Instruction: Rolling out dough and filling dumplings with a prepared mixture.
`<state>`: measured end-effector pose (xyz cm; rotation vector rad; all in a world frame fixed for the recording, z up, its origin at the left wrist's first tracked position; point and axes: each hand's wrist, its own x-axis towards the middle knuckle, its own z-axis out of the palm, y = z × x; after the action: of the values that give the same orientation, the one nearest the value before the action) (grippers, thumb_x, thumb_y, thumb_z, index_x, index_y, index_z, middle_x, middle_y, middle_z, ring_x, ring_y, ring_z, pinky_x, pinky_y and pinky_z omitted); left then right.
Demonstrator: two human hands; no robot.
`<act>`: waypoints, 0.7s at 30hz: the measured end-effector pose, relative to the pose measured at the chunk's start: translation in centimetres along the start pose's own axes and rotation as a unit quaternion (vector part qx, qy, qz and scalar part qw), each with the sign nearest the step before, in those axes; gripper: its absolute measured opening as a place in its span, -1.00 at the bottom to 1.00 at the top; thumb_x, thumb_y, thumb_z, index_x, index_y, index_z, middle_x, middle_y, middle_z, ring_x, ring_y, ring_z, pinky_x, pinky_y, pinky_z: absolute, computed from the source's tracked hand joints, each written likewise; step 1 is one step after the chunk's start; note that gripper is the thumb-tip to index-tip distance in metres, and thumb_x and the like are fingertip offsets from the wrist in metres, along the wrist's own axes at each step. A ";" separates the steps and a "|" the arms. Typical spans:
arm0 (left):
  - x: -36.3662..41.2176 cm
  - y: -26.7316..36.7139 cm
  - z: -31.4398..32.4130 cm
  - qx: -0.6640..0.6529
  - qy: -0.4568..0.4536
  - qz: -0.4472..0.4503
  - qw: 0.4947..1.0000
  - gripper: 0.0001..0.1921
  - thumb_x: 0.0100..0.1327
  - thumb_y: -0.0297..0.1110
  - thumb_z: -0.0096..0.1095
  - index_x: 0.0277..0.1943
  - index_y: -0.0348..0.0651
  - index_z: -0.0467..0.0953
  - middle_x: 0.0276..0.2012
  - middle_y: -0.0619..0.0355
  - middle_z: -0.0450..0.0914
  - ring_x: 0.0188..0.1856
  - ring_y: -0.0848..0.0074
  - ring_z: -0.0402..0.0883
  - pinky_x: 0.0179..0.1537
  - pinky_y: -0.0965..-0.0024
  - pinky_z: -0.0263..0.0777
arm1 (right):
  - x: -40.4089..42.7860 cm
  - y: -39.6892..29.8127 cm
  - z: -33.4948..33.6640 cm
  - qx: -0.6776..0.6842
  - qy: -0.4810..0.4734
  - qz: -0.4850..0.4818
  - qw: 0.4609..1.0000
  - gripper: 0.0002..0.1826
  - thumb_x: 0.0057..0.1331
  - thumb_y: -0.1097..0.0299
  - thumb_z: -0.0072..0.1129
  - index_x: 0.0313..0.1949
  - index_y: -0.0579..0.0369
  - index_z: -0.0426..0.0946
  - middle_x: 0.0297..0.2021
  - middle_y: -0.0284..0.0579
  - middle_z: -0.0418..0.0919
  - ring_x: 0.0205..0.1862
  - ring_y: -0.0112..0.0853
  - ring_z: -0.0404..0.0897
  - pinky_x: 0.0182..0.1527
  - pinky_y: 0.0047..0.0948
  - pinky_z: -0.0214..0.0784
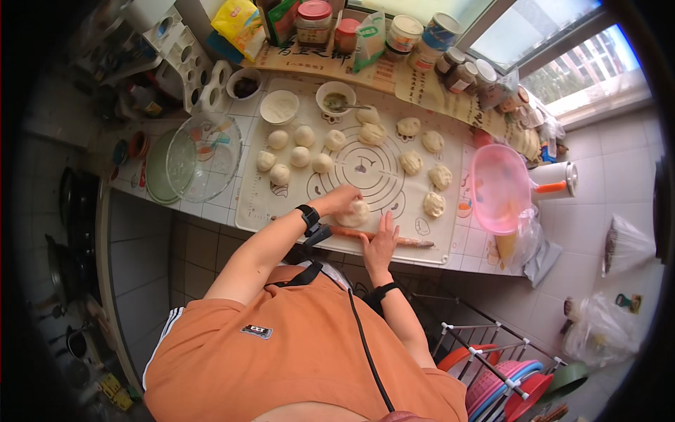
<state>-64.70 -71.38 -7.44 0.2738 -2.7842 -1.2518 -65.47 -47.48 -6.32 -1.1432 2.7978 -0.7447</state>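
Observation:
My left hand [345, 202] has its fingers curled on the edge of a flattened round of dough [354, 215] near the front of the white silicone mat [292, 219]. My right hand [381, 242] lies flat over a wooden rolling pin [414, 241], fingers extended, not wrapped around it. The pin lies across the mat's front part, just below the dough. Several smooth dough balls [300, 156] sit at the mat's left. Several pleated, filled dough pieces [440, 176] sit at the right and top. A bowl of white powder [279, 107] and a bowl of greenish mix with a spoon [336, 98] stand at the back.
At the left, a clear glass bowl [221, 179] overlaps a green round tray [161, 174]. A small bowl of dark food [245, 84] stands behind. A pink plastic basin [501, 190] is at the right. Jars [403, 34] line the shelf below the window; a basin rack [485, 327] stands lower right.

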 end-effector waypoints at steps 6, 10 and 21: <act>0.0 2.4 -3.1 -0.050 -0.220 -0.032 0.974 -0.65 0.18 -0.20 0.37 -0.15 -0.35 0.61 -0.15 -0.18 0.60 -0.12 -0.06 0.57 -0.10 0.13 0.42 | 7.0 -1.6 1.0 -0.141 0.023 0.081 0.986 0.01 0.35 -0.20 0.09 0.51 0.25 -0.08 0.56 0.07 -0.13 0.60 -0.08 -0.21 0.52 0.16 -0.28; 0.6 0.7 -0.9 0.052 -0.067 0.050 0.995 -0.75 0.20 -0.28 0.32 -0.11 -0.20 0.68 -0.21 -0.14 0.67 -0.07 -0.04 0.60 -0.01 0.07 0.49 | 12.1 -0.5 1.9 -0.136 0.064 0.105 0.983 0.00 0.37 -0.20 0.05 0.50 0.29 -0.09 0.56 0.05 -0.17 0.60 -0.08 -0.25 0.54 0.11 -0.33; -1.1 -0.9 -1.5 -0.068 -0.031 -0.127 0.989 -0.72 0.21 -0.37 0.27 -0.05 -0.31 0.54 -0.11 -0.18 0.64 -0.02 -0.05 0.59 0.03 0.10 0.45 | -1.8 -1.4 -0.4 -0.054 -0.054 -0.046 0.996 -0.05 0.27 -0.09 0.20 0.45 0.29 0.10 0.50 0.08 0.09 0.56 -0.07 -0.02 0.52 0.01 -0.19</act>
<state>-63.28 -72.80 -7.10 0.6065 -2.7640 -1.5217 -63.33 -46.93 -5.64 -1.2962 2.7406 -0.5261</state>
